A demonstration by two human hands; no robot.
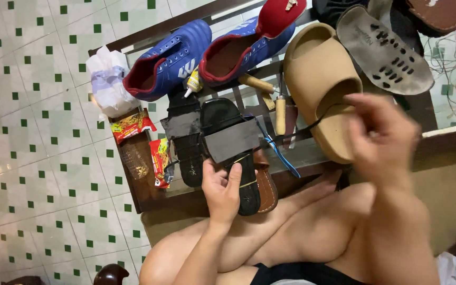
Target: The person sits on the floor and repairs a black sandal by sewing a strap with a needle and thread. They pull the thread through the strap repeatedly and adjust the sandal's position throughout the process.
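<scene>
Left hand wraps loosely around the heel end of a black flat sandal with a grey patch across its strap, fingers curled under the sole. Right hand, raised and blurred, pinches a thin dark thread that runs toward the sandal. Judgement: repair mid-way, patch in place, stitching unfinished. A wooden-handled awl lies just beyond the left hand.

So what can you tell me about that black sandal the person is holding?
The black sandal is flat, with a dark, shiny insole and a wide grey-black strap across its front. A thin yellowish line edges the sole near the heel. It lies lengthwise, toe pointing away, over the low table's edge, partly covering a brown sandal. The left hand grips its heel end. A matching black sandal lies beside it.
</scene>
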